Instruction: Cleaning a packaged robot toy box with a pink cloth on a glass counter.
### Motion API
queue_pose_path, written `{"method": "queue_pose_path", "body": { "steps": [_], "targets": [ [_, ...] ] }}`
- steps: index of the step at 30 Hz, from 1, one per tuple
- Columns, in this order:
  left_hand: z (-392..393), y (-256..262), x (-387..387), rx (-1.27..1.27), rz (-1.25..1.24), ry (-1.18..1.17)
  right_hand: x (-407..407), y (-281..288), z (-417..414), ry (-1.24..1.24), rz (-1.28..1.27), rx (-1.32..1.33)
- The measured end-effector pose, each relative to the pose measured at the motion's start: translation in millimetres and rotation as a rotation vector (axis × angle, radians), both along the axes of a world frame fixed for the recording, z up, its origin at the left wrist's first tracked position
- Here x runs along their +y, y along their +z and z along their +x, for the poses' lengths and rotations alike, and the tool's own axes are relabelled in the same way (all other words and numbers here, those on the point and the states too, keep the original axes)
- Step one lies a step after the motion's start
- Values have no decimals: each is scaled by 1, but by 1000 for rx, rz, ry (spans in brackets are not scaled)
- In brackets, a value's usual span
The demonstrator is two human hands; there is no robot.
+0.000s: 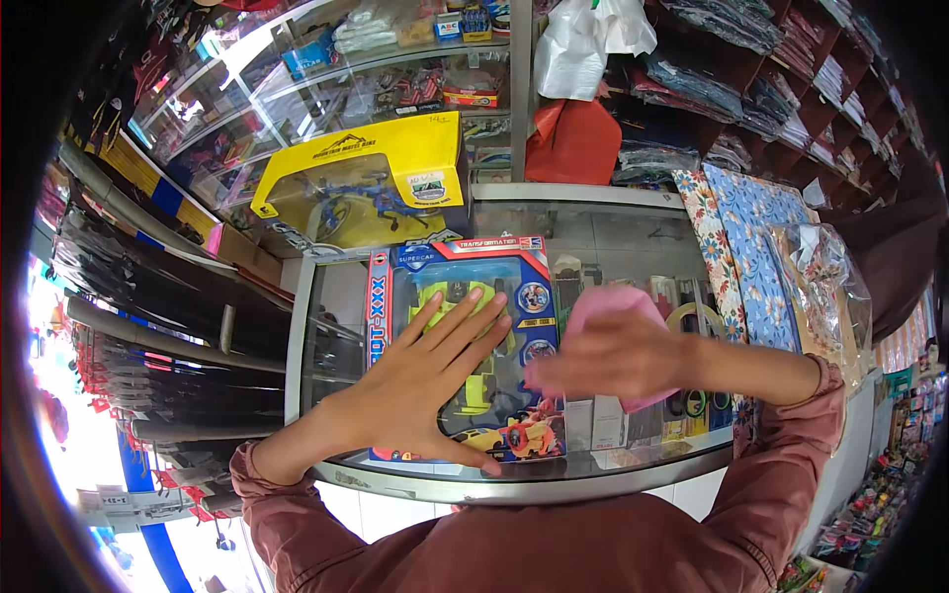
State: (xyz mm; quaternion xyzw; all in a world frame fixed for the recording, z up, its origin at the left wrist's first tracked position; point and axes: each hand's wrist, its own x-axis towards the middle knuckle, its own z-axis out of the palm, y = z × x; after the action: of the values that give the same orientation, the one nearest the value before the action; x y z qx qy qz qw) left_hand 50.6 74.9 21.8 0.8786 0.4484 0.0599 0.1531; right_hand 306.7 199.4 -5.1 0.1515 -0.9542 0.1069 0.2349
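On the glass display counter [511,485] lies a boxed toy car [545,337] with a clear window and a bright yellow-green toy inside. My left hand [437,356] rests flat over the box's window, fingers spread. A pink cloth [623,304] is held in my right hand [623,359], which is blurred and hovers over or at the box's right edge; contact cannot be told. Behind the toy car box stands a yellow box with a blue toy mountain bike [371,178]. Under the glass, right of the box, are small boxes and a roll of tape [695,322].
Floral-patterned sheets [756,252] and a clear plastic packet [830,289] lie at the counter's right. White plastic bags [582,52] and a red bag [572,141] hang behind. Glass shelves stand at the back left, wooden shelves with packed clothes at the back right, hanging goods at left.
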Motion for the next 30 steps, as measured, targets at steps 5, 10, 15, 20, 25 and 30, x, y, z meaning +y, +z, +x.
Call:
{"method": "queue_pose_path", "body": {
  "steps": [5, 10, 15, 20, 25, 30],
  "targets": [
    [0, -1, 3, -6, -7, 15, 12, -10, -10, -108, -183, 91],
    [-1, -2, 0, -16, -6, 14, -32, -2, 10, 87, -18, -78],
    [2, 0, 2, -17, -11, 21, 7, -11, 7, -86, -82, -25],
    [-1, -2, 1, -40, 4, 32, -46, -11, 18, 20, -197, -45],
    [1, -3, 0, -38, 22, 25, -38, -9, 29, 136, -107, -74],
    [0, -4, 0, -34, 44, 25, -26, -8, 24, -41, -131, -64]
  ]
}}
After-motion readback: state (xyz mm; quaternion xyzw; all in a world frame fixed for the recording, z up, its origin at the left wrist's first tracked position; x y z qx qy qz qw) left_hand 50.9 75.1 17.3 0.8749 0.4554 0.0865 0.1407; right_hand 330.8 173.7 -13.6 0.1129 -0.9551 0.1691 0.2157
